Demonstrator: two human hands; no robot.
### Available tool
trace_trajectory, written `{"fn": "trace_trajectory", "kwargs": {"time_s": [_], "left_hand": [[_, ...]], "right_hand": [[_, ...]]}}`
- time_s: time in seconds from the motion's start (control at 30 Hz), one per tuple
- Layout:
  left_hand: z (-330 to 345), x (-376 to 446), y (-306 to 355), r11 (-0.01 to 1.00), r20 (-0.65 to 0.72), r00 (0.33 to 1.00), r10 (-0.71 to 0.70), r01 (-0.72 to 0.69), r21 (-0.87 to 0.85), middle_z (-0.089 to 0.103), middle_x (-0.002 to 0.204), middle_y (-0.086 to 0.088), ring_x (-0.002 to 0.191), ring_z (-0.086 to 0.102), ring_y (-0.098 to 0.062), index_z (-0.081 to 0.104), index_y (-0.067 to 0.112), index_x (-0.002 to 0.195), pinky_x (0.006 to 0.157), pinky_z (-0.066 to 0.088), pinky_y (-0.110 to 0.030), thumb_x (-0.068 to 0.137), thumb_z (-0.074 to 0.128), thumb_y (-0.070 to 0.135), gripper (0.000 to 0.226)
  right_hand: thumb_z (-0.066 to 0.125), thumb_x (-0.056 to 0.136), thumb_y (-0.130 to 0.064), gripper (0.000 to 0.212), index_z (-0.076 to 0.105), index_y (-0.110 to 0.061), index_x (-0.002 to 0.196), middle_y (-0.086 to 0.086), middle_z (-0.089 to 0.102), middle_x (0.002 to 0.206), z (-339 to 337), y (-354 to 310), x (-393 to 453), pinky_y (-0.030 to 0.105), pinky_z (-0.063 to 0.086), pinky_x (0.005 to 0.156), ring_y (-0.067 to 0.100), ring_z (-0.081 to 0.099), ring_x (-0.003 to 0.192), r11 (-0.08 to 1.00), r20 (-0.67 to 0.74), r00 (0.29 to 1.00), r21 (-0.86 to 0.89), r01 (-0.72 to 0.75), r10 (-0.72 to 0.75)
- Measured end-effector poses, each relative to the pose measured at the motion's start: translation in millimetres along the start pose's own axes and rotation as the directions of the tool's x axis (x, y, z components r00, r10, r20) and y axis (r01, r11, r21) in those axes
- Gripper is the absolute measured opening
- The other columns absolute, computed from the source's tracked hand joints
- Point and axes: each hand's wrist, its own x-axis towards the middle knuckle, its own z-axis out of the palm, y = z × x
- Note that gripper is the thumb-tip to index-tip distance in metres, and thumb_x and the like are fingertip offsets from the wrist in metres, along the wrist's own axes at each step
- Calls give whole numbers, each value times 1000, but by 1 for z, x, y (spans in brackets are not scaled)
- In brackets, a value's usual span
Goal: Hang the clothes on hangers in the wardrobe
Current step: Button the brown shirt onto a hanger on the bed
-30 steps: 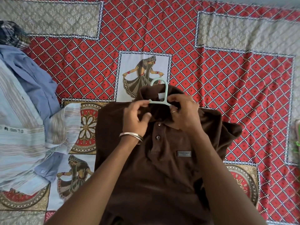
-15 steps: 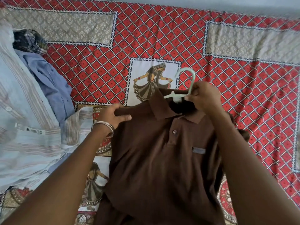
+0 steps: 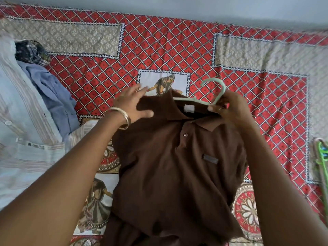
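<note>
Surface: bed sheet (image 3: 177, 50), red diamond print with beige panels and dancer pictures, under everything.
Left hand (image 3: 132, 105): fingers spread wide and straight, resting on the shoulder of the brown polo shirt (image 3: 174, 166); bangle on the wrist.
Right hand (image 3: 230, 109): fingers curled round the neck of the pale green hanger (image 3: 211, 91), inside the shirt's collar.
Left side: pile of light clothes (image 3: 26, 112).
Right edge: green hangers (image 3: 322, 157).

Hidden and cut off
The mint hanger (image 3: 212, 96) is disappearing inside the brown polo shirt (image 3: 174, 166); the shirt's hem is running off the bottom edge; the left hand (image 3: 132, 103) is blurring.
</note>
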Motion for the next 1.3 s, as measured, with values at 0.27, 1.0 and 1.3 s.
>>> {"fn": "trace_trajectory", "kwargs": {"time_s": [0.27, 1.0, 1.3], "left_hand": [[-19, 3, 54, 893, 7, 993, 120, -104, -439, 64, 123, -3, 118, 56, -23, 63, 23, 123, 104, 42, -41, 71, 82, 23, 55], [-180, -188, 90, 998, -312, 948, 64, -62, 14, 68, 98, -13, 99, 61, -32, 69, 13, 103, 81, 47, -37, 72, 80, 30, 37], [-279, -369, 136, 997, -641, 764, 72, -76, 21, 67, 115, -7, 114, 55, -34, 69, 27, 110, 92, 38, -42, 85, 66, 41, 29]], "right_hand": [[80, 76, -13, 17, 67, -19, 85, 1, 67, 89, -25, -9, -26, 22, 44, 80, 17, 62, 89, 992, 27, 996, 97, 78, -81], [77, 78, -15, 21, 71, -8, 96, 11, 67, 100, -189, -141, -155, 27, 38, 78, 28, 59, 99, 985, -402, 900, -35, 168, -168], [74, 81, -14, 10, 71, -9, 90, 4, 70, 90, -310, -235, -309, 18, 39, 76, 17, 62, 91, 976, -429, 879, -43, 213, -211]]}}
